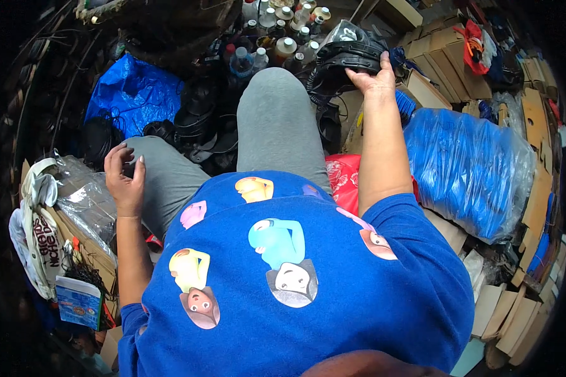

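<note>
At the far right of centre my right hand (378, 76) is closed on a black strappy sandal (349, 61), thumb up along its side and fingers beneath it. Clear plastic (344, 31) shows just behind the sandal; whether the two are joined I cannot tell. Beside my bent left knee, my left hand (127, 173) hovers with its fingers loosely curled and apart, holding nothing. More black footwear (198, 116) lies in a dark heap between that knee and the bottles, its pieces hard to tell apart.
Several bottles (285, 47) crowd the far middle. A crumpled blue plastic bag (132, 91) lies far left, and a plastic-wrapped blue bundle (468, 169) sits right of my arm. Cardboard boxes (443, 56) pile up far right. A white cloth bag (39, 226) rests on the near left.
</note>
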Tool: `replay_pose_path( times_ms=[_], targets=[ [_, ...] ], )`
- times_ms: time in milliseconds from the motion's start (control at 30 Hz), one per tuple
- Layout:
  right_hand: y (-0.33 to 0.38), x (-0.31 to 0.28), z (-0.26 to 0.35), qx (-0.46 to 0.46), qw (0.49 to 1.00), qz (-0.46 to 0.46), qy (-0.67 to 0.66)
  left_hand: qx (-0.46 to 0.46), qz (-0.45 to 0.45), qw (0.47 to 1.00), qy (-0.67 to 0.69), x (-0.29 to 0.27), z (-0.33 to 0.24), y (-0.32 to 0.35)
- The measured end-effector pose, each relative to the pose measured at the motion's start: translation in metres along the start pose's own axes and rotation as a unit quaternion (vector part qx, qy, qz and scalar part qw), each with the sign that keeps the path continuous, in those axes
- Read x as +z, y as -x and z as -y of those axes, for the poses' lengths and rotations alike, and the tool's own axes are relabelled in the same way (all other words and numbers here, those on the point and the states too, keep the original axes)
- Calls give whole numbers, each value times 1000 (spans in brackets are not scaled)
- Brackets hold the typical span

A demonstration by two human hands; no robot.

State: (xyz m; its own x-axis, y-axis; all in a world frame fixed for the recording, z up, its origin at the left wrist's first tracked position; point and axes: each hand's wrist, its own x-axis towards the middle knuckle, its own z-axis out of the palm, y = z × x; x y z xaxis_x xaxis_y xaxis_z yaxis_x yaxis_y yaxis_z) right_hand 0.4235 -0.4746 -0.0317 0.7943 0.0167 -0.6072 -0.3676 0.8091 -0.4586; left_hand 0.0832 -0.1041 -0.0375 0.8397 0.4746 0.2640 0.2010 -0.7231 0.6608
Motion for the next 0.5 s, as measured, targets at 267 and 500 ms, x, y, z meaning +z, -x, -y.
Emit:
replay_pose_path(
  times_ms=[267, 500],
  targets=[
    [-35, -40, 4, -39, 999, -28, -5, 46, 38, 983, -173, 2, 15, -4],
    [-83, -134, 24, -271, 647, 10, 713, 52, 73, 970, -225, 0, 2, -8]
  ],
)
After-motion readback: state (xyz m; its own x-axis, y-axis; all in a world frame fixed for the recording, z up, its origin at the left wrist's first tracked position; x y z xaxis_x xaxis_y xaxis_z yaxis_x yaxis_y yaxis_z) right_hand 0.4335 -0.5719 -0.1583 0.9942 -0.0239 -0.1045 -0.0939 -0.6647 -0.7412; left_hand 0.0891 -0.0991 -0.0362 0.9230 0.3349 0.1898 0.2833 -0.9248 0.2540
